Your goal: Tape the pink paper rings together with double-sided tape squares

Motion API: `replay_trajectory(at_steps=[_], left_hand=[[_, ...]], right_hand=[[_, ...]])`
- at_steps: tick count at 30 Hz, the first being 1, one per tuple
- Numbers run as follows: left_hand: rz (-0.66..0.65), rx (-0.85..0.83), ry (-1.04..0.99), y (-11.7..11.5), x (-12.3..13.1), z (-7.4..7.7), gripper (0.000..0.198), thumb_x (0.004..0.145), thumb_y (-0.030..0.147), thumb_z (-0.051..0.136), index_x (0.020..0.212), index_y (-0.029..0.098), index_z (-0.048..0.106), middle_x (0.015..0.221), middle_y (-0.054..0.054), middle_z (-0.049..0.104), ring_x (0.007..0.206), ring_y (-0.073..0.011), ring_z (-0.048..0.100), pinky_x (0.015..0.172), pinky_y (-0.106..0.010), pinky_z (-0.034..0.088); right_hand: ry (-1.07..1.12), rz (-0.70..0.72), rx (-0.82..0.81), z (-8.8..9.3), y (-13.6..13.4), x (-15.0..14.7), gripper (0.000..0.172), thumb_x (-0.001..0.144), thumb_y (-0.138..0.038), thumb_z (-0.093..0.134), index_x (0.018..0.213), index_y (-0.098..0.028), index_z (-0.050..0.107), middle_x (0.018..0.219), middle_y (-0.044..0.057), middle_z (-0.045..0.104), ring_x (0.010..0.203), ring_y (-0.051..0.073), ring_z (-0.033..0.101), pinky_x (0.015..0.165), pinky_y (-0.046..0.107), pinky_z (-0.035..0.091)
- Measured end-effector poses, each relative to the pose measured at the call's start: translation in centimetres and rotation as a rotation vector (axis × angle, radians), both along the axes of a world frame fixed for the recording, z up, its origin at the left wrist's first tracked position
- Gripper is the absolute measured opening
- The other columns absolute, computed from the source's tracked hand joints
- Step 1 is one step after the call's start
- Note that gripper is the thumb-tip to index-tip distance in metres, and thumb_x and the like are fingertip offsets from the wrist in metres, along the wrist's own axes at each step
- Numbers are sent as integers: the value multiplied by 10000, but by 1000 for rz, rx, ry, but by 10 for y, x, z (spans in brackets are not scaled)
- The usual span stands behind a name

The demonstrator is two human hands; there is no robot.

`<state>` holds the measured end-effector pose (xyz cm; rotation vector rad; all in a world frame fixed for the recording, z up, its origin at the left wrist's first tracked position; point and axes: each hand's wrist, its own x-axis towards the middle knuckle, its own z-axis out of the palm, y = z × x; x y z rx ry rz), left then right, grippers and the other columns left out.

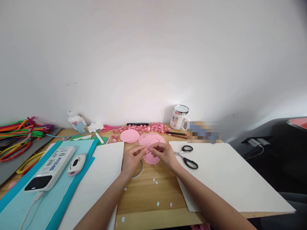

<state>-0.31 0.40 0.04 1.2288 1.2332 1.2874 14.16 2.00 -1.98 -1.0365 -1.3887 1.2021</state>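
Observation:
My left hand (132,160) and my right hand (165,154) meet over the middle of the table. Their fingertips pinch a small piece of pink paper (147,149) between them, mostly covered by the fingers. Just beyond and below the hands lie loose pink paper circles (154,138), with a second stack of pink circles (129,135) to the left. Behind these, many small pink rolled paper flowers (153,127) are heaped along the wall. A roll of tape (141,169) shows partly under my left hand. Black-handled scissors (188,157) lie open right of my right hand.
White boards (225,175) lie on both sides. At left are a power bank (51,169), a small white device (76,164), blue sheets and pipe cleaners (21,134). A mug (179,118), pencils (176,134) and a bottle (77,121) stand or lie near the wall. Paper scraps dot the table.

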Motion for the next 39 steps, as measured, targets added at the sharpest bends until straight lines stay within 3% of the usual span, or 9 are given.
replay_trajectory(at_steps=[13,20,34,39], left_hand=[[-15,-3,6,-1,0,0,191,596,249,698,765,165,721,806,-56,715,718,-212,658,696,-309,535],[-37,108,121,2,-2,-7,186,641,260,661,789,159,712,823,-59,711,770,-215,653,704,-315,539],[-124,239,196,3,-4,-13,198,741,245,558,868,190,699,857,-53,663,794,-176,613,723,-306,521],[-112,308,319,2,-4,-11,186,753,206,543,853,194,699,853,-55,666,792,-169,608,711,-287,506]], right_hand=[[75,23,-10,1,-2,-2,177,609,-285,676,731,-157,677,696,50,687,576,136,594,565,253,478],[78,18,-11,-2,-1,-2,152,617,-260,665,727,-156,675,697,47,692,595,139,617,568,241,486],[-11,-12,91,-4,-2,-4,125,673,-240,607,740,-147,658,734,69,692,665,175,647,643,285,519],[-137,-82,169,-3,-4,-6,121,684,-218,572,735,-138,646,701,69,680,624,169,639,603,277,522]])
